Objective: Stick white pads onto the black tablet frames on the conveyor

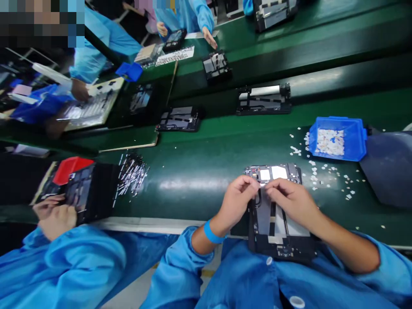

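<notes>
An opened electronic device (262, 214), like a phone or small tablet with its inner parts bare, lies in front of me at the bench edge. Two white rectangular patches (279, 172) show on its upper part. My left hand (236, 197) is over the device's upper left, thumb and fingertips pinched together. Close to it, my right hand (294, 201) makes the same kind of pinch above the middle. A small pale bit shows between the fingertips, too small to name. Both hands partly cover the device.
A blue bin (354, 139) holds small white scraps, with more scraps (313, 169) scattered beside it. Other opened devices (264, 101) lie along the green bench. Dark and silvery strips (131, 176) are heaped left. A co-worker's hands (59, 216) handle a device nearby; others work opposite.
</notes>
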{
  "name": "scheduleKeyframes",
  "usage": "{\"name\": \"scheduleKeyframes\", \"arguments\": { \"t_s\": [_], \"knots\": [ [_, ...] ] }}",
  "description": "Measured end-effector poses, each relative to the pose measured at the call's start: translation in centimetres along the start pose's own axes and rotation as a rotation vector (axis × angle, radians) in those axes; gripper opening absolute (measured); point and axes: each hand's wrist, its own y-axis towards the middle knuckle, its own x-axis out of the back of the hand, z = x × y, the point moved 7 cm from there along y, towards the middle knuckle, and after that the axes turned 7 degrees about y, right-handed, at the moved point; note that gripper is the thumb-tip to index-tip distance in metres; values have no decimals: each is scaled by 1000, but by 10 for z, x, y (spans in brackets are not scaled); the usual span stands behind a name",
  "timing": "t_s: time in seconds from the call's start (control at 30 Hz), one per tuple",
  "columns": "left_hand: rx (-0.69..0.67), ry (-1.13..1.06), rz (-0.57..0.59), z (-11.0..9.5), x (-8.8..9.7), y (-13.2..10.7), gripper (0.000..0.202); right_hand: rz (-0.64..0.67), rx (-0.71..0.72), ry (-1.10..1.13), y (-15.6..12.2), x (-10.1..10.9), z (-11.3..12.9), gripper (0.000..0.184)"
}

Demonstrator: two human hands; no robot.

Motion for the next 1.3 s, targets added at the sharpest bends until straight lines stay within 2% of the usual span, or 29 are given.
{"name": "scheduleKeyframes", "arguments": {
  "t_s": [0.1, 0.17, 0.27, 0.37, 0.43, 0.53, 0.67, 0.83, 0.93, 1.07, 1.3],
  "knots": [
    [-160, 348, -64, -19, 28, 9, 16, 24, 251, -421, 15, 11, 1, 23],
    [-335, 625, -30, -36, 32, 14, 12, 96, 434, -660, 26, 8, 1, 26],
    [-553, 1006, 112, -45, 18, 18, 15, 142, 619, -867, 40, 7, -2, 32],
    [-646, 1315, 215, -37, 1, 20, 17, 169, 717, -945, 47, 8, -2, 35],
    [-683, 1424, 249, -30, -7, 20, 19, 226, 746, -974, 47, 7, -3, 37],
    [-701, 1466, 255, -28, -11, 20, 22, 288, 754, -1017, 47, 4, -4, 36],
    [-650, 1374, 288, -35, -9, 22, 20, 304, 744, -1035, 48, 3, -5, 34],
    [-461, 956, 217, -47, 6, 42, 12, 366, 730, -996, 53, 5, -9, 35],
    [-318, 814, 213, -39, 8, 59, 10, 400, 726, -962, 56, 6, -12, 36],
    [-228, 875, 193, -28, 4, 74, 14, 376, 739, -946, 57, 7, -14, 38],
    [-350, 1056, 123, -32, -3, 71, 12, 348, 730, -935, 56, 6, -15, 40]
  ]
}}
